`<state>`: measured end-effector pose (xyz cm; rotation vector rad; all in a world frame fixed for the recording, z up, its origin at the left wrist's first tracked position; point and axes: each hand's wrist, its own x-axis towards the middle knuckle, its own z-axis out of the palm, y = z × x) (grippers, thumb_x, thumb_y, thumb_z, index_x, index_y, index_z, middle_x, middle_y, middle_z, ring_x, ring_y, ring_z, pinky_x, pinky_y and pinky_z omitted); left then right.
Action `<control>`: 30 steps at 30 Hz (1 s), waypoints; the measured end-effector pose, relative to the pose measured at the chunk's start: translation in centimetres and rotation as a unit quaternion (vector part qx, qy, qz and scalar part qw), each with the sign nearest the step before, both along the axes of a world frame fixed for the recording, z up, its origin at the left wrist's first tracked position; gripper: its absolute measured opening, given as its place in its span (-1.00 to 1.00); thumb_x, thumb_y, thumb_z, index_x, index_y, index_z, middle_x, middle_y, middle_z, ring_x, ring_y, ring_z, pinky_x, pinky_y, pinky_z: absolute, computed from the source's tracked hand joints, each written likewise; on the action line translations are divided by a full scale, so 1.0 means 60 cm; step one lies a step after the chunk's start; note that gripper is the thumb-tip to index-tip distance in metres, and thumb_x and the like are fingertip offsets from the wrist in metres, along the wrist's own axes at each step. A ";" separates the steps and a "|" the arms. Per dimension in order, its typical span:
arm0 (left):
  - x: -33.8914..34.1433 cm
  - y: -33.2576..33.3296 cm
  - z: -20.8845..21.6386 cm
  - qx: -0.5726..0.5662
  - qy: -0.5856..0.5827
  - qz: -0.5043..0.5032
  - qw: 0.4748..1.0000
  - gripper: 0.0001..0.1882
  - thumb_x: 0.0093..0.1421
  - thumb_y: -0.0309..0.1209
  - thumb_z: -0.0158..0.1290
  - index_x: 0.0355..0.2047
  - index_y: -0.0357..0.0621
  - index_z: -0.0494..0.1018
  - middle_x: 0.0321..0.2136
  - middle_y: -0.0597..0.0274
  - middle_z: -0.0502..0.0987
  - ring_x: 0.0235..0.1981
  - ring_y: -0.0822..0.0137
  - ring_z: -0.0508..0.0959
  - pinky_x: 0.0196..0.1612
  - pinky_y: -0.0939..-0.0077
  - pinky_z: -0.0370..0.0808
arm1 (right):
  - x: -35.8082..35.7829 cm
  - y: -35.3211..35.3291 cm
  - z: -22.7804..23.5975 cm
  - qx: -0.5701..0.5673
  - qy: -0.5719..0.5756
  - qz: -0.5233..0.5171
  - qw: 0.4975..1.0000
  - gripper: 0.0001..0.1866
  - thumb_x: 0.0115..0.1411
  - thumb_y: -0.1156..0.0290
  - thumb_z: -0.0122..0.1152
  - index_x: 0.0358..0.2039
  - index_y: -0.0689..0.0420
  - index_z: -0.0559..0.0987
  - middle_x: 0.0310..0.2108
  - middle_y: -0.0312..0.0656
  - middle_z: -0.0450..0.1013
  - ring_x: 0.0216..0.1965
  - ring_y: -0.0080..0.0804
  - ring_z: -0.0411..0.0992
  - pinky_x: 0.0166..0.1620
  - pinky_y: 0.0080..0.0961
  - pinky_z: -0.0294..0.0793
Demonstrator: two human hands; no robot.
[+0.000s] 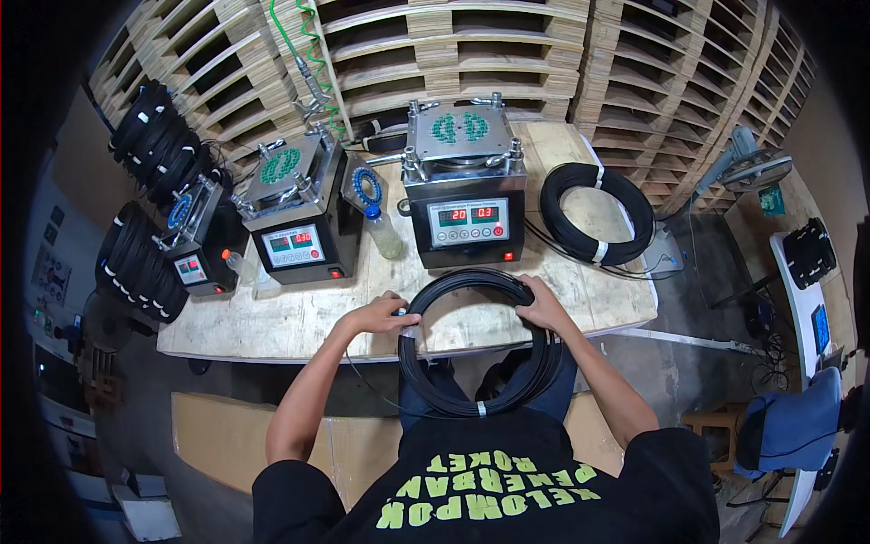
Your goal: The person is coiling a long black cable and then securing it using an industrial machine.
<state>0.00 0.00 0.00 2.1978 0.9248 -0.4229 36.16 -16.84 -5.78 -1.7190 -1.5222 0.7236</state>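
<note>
A coil of black cable (483,403) is tilted between my body and the table's front edge, its upper part over the tabletop. My left hand (385,314) is closed on the coil's left side, thumb on the strands beside a pale tape band. A thin loose strand hangs below this hand and curves toward the coil's bottom. On the upper right, my right hand (544,305) grips the same coil, its fingers partly hidden. White tape binds the coil at the bottom. Just beyond it stands a black machine (476,238) with a red-lit display and a steel top plate.
Two similar machines (292,247) (195,265) stand leftward on the wooden table (362,337). A blue-capped bottle (384,234) and an orange-capped bottle (237,265) stand between machines. Another black coil (555,204) lies at right. Stacked pallets (494,50) rise behind; a blue chair (793,431) is right.
</note>
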 end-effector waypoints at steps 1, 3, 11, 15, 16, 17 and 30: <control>-0.010 0.005 -0.005 0.004 -0.034 -0.024 0.999 -0.42 0.35 0.11 -0.08 -0.03 -0.19 0.51 0.08 -0.03 0.36 0.18 0.04 0.32 0.23 0.24 0.28 | 0.003 0.001 0.000 0.017 -0.006 -0.001 1.000 -0.36 -0.16 0.42 0.33 0.04 0.22 0.45 -0.17 0.07 0.36 -0.06 0.00 0.39 0.06 -0.29 0.37; -0.038 -0.006 -0.032 0.000 -0.065 -0.046 0.997 -0.47 0.40 0.04 -0.12 -0.11 -0.22 0.55 0.05 -0.03 0.38 0.16 0.04 0.33 0.20 0.23 0.30 | -0.004 -0.018 -0.007 0.026 -0.008 -0.001 1.000 -0.39 -0.17 0.46 0.34 -0.01 0.25 0.46 -0.20 0.03 0.35 -0.08 -0.05 0.38 0.05 -0.33 0.37; -0.049 -0.054 -0.012 0.250 -0.042 0.008 0.967 -0.67 0.09 -0.57 0.05 -0.11 -0.07 0.56 -0.22 0.06 0.44 0.02 -0.07 0.40 0.06 0.09 0.33 | -0.009 -0.030 0.026 0.092 0.017 -0.015 0.996 -0.46 -0.21 0.48 0.31 -0.11 0.30 0.49 -0.24 0.00 0.33 -0.13 -0.02 0.39 0.01 -0.37 0.39; -0.059 -0.066 -0.027 0.321 -0.289 0.120 0.894 -0.56 0.14 -0.72 -0.04 0.03 -0.20 0.48 -0.28 0.08 0.42 -0.43 0.21 0.55 -0.32 0.32 0.50 | -0.028 -0.043 0.053 0.086 0.021 -0.020 0.996 -0.51 -0.22 0.50 0.30 -0.17 0.31 0.49 -0.26 0.00 0.34 -0.16 -0.01 0.40 -0.02 -0.37 0.40; -0.042 -0.077 -0.017 0.277 -0.352 0.173 0.877 -0.57 0.19 -0.69 -0.04 0.09 -0.20 0.45 -0.27 0.11 0.42 -0.50 0.29 0.54 -0.40 0.40 0.49 | -0.031 -0.046 0.054 0.079 0.038 -0.036 0.996 -0.52 -0.22 0.51 0.29 -0.19 0.31 0.49 -0.27 0.00 0.35 -0.16 0.00 0.40 -0.04 -0.36 0.40; -0.022 -0.088 -0.011 0.230 -0.412 0.225 0.852 -0.56 0.25 -0.67 -0.05 0.14 -0.19 0.41 -0.26 0.15 0.42 -0.58 0.37 0.53 -0.48 0.48 0.47 | -0.033 -0.049 0.055 0.071 0.054 -0.052 0.995 -0.54 -0.22 0.52 0.29 -0.21 0.31 0.48 -0.28 0.00 0.35 -0.17 0.01 0.41 -0.05 -0.36 0.40; -0.076 -0.091 0.012 0.008 -0.593 0.510 0.624 -0.74 0.43 -0.32 -0.06 0.04 -0.13 0.24 -0.50 0.31 0.31 -0.55 0.49 0.39 -0.55 0.53 0.55 | -0.190 0.023 0.241 0.154 0.067 0.046 0.985 -0.51 -0.23 0.66 0.22 -0.16 0.28 0.45 -0.21 -0.17 0.27 -0.18 -0.37 0.38 -0.16 -0.53 0.42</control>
